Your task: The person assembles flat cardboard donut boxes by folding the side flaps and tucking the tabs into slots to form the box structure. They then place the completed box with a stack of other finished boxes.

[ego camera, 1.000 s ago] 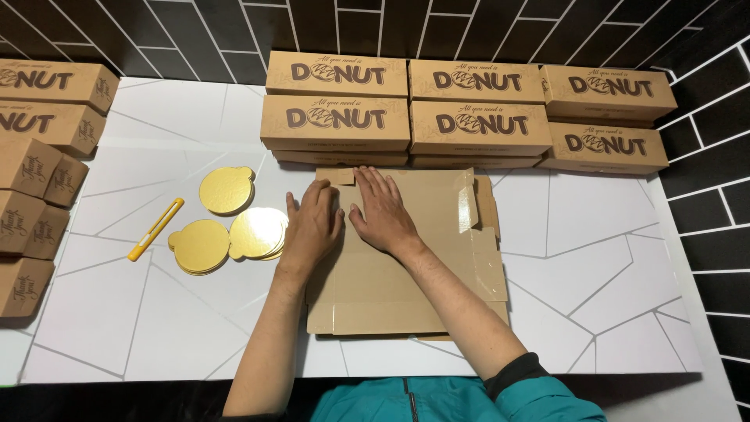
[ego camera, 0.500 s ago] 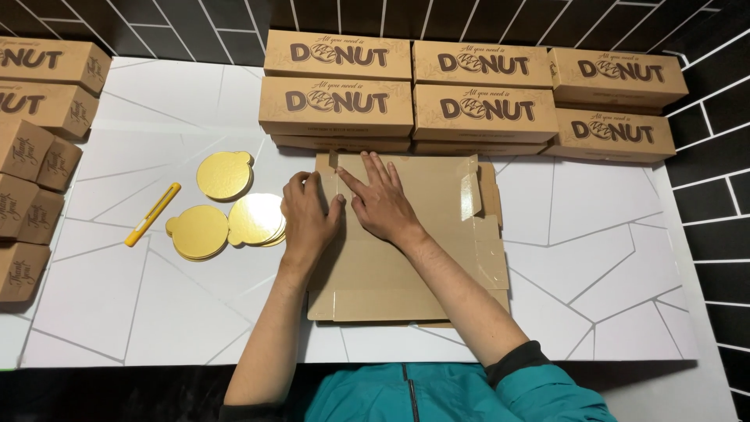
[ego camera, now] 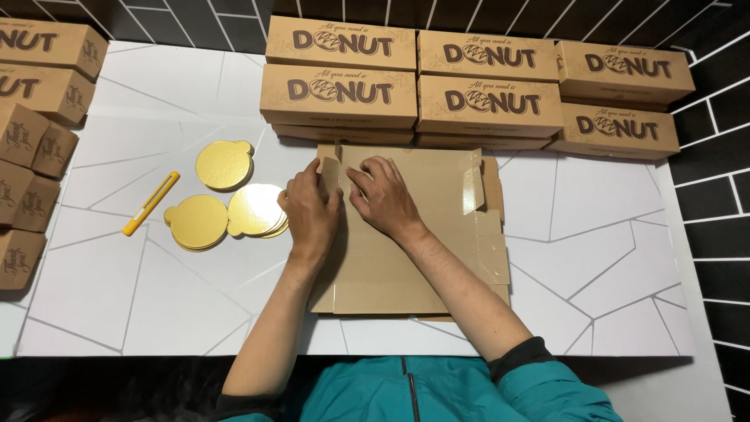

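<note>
Since the earlier frame we see both hands slide toward the carton's (ego camera: pixel 414 234) upper left corner, where a small flap (ego camera: pixel 331 173) now stands lifted. The carton lies flat on the white table (ego camera: pixel 609 258), just in front of the stacked boxes (ego camera: pixel 469 86). Our left hand (ego camera: pixel 311 209) rests on the carton's left edge, its fingertips (ego camera: pixel 315 168) touching the flap, fingers bent and close together; we cannot tell whether they truly pinch it. Our right hand (ego camera: pixel 383 195) lies palm down on the carton just right of the flap, fingers spread and pressing the cardboard flat, so the flap sits between the two hands. Left of the carton, near its edge, lie three piles of gold discs (ego camera: pixel 226 205), and farther left a yellow cutter (ego camera: pixel 151 204). Well left of the carton more brown boxes (ego camera: pixel 35 125) line the table's side.
</note>
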